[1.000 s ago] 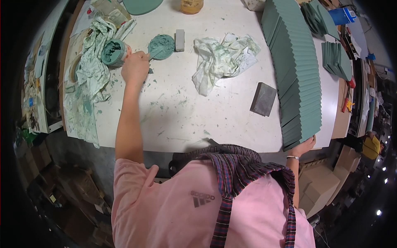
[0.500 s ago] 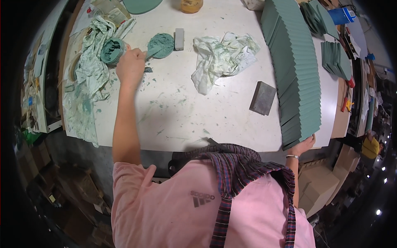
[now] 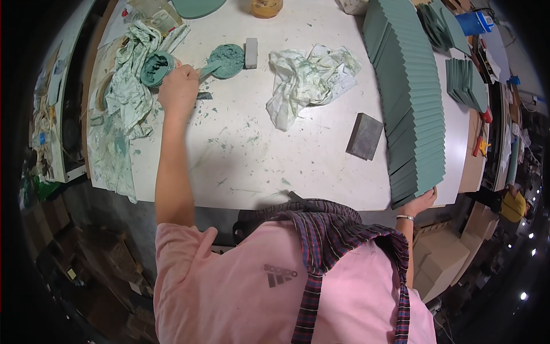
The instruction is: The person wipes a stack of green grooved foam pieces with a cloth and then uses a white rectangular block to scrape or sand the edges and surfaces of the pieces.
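My left hand (image 3: 179, 87) is closed around a small spatula whose green-smeared blade (image 3: 211, 68) points right, its tip at the round lid-like disc (image 3: 227, 61) heaped with green paste. Just left of that hand, an open jar (image 3: 156, 69) shows dark green paste inside. My right hand (image 3: 421, 202) is curled at the near end of a long leaning row of green plates (image 3: 415, 123) with stepped edges, touching the last ones. Its fingertips are partly hidden behind the plates.
A grey block (image 3: 364, 136) lies left of the row, and a pale bar (image 3: 251, 53) stands beside the paste disc. Crumpled stained cloths (image 3: 312, 80) lie mid-table and around the jar. An amber container (image 3: 266, 7) is at the back; smaller green plate stacks (image 3: 465, 83) sit far right.
My left hand has shifted slightly left and away, and the spatula blade has turned a little across the paste disc. My right hand stays at the row.
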`<control>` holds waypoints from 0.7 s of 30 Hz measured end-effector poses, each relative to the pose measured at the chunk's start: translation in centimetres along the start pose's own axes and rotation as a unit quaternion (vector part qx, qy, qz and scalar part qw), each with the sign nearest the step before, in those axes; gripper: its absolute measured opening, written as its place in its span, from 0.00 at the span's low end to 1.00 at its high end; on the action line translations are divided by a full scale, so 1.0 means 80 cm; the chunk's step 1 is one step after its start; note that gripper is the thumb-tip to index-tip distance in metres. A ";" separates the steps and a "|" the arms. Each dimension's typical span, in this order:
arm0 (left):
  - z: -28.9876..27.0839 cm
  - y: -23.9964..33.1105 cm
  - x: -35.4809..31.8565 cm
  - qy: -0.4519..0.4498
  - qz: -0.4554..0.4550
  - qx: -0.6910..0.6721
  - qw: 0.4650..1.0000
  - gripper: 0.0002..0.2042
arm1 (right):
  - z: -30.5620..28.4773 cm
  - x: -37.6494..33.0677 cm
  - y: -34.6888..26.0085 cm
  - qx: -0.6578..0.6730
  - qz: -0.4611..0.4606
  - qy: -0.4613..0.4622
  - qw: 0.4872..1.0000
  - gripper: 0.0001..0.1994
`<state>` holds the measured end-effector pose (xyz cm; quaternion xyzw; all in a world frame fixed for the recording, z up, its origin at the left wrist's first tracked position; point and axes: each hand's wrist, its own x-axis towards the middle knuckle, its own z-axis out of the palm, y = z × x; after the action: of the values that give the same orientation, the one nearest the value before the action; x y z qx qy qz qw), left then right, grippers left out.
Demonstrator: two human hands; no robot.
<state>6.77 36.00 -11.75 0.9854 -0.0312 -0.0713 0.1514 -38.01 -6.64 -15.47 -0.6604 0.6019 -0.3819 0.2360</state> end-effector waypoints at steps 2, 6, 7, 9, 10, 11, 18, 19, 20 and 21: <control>0.005 0.002 -0.005 0.013 0.005 0.011 1.000 0.13 | 0.001 -0.001 -0.003 0.017 -0.002 -0.007 1.000 0.24; 0.003 0.001 0.001 0.003 0.023 0.034 0.999 0.14 | 0.000 -0.001 -0.003 0.005 0.006 -0.002 1.000 0.24; -0.002 0.002 0.003 -0.001 0.014 0.018 1.000 0.14 | 0.000 -0.002 -0.004 0.007 0.003 0.000 1.000 0.24; -0.004 0.001 0.002 -0.005 0.005 0.004 1.000 0.14 | 0.001 -0.003 -0.004 0.010 0.001 0.001 1.000 0.24; 0.003 -0.003 0.001 -0.003 0.006 0.020 1.000 0.14 | 0.002 -0.003 -0.004 0.015 0.001 -0.003 1.000 0.24; 0.004 -0.002 0.000 -0.001 0.008 0.035 0.999 0.14 | 0.003 -0.003 -0.004 0.019 0.000 -0.007 1.000 0.24; 0.000 0.003 -0.001 -0.008 0.009 -0.007 1.000 0.14 | 0.001 0.001 0.004 0.020 0.000 0.000 1.000 0.24; 0.010 -0.002 0.000 -0.011 0.012 0.006 1.000 0.14 | 0.000 0.002 0.007 0.020 -0.006 -0.006 1.000 0.24; 0.010 0.002 -0.001 -0.016 0.015 0.019 1.000 0.14 | 0.000 0.001 0.004 0.019 -0.012 -0.009 1.000 0.24; 0.007 0.005 -0.001 -0.016 0.016 0.018 1.000 0.14 | 0.000 -0.001 0.000 0.019 -0.012 -0.009 1.000 0.24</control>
<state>6.60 35.48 -12.18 0.9861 -0.0507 -0.0843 0.1338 -37.99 -6.58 -15.50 -0.6664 0.5847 -0.3900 0.2488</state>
